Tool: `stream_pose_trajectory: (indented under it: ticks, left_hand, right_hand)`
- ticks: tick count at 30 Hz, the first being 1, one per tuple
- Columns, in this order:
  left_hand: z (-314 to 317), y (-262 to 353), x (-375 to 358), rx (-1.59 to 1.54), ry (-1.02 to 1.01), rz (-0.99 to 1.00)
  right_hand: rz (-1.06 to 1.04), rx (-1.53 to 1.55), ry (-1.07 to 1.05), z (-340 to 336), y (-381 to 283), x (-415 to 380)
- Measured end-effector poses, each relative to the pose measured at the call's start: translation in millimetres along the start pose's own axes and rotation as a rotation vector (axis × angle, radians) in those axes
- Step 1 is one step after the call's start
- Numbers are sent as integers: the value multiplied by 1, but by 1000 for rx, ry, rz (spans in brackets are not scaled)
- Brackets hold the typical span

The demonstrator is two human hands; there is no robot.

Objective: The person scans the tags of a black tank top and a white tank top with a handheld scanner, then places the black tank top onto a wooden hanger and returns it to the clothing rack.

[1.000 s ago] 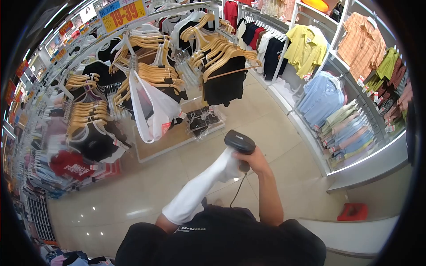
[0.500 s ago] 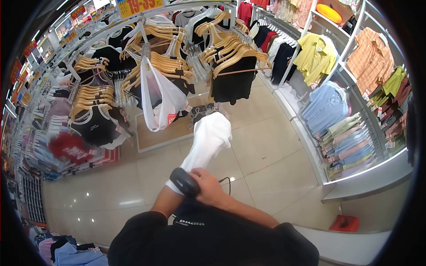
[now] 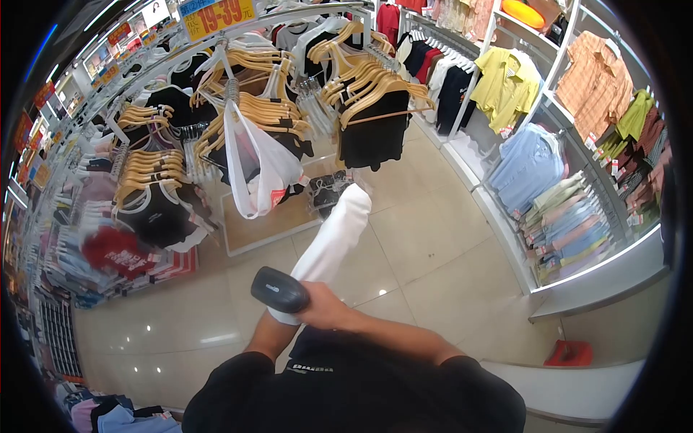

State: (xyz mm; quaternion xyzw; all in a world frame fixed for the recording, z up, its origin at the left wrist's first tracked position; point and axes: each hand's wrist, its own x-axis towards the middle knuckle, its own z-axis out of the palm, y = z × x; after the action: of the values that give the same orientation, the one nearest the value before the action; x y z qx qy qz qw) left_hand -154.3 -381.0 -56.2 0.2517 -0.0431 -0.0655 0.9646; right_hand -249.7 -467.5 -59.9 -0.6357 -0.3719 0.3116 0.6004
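A white cloth garment (image 3: 333, 238) is pulled over my left forearm (image 3: 273, 335), stretching forward away from my body. My left hand is hidden inside it, so its fingers do not show. My right hand (image 3: 323, 307) is wrapped round a black handheld device (image 3: 280, 290) with a smooth rounded head, which looks like a small garment steamer. The device's head is over the near end of the white cloth, close to my left wrist; whether it touches cannot be made out. A small pale mark shows on its top.
Ahead stand racks of wooden hangers (image 3: 155, 167) with tank tops. A white plastic bag (image 3: 253, 169) hangs from one rack. On the right are shelves with shirts (image 3: 530, 162) and a red object (image 3: 568, 353). Folded clothes (image 3: 115, 415) lie at lower left.
My right hand and the black device have moved left and turned, showing more of the device's top. The white cloth looks straighter and narrower. The cord beside my hand no longer shows.
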Motion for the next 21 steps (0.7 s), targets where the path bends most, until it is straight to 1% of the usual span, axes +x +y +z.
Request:
stream_pose_trajectory:
  ticks: [1, 4, 6, 8, 10, 11, 12, 13, 15, 16, 17, 18, 19, 21]
  left_hand:
    - [-1, 0, -2, -21, -1, -13]
    - [-7, 1, -2, -110, 6, -68]
    - [-14, 2, -1, -159, 12, -97]
    - [-20, 2, 0, -117, 2, -83]
    - [-19, -3, 1, 291, -82, 78]
    - [-19, -5, 1, 484, -100, 169]
    - [-5, 1, -1, 71, -42, -32]
    - [16, 4, -5, -40, 22, -82]
    - [17, -4, -1, 177, 6, -28]
    - [20, -7, 1, 288, -10, 1]
    - [24, -10, 1, 627, -112, 107]
    - [36, -8, -1, 907, -168, 161]
    - [41, -7, -2, 1078, -216, 207]
    - [46, -9, -1, 1060, -236, 174]
  right_hand:
    - [-31, 16, -18, -1, -1, 1]
    - [-161, -68, 117, -30, 13, -6]
    - [-172, -82, 356, -57, 16, -11]
    - [-57, 58, 539, -94, 7, -20]
    - [274, 134, 710, -134, 4, -32]
    - [167, 145, 769, -146, 3, -36]
    - [59, 156, 828, -156, 2, -39]
    - [23, 218, 786, -165, 2, -41]
    - [-54, 341, 708, -177, 2, -49]
    - [-52, 375, 647, -180, 3, -52]
    - [-52, 407, 583, -182, 3, -55]
    - [-52, 440, 517, -184, 3, -58]
    - [-4, 427, 503, -184, 0, -61]
    - [46, 347, 494, -184, 0, -64]
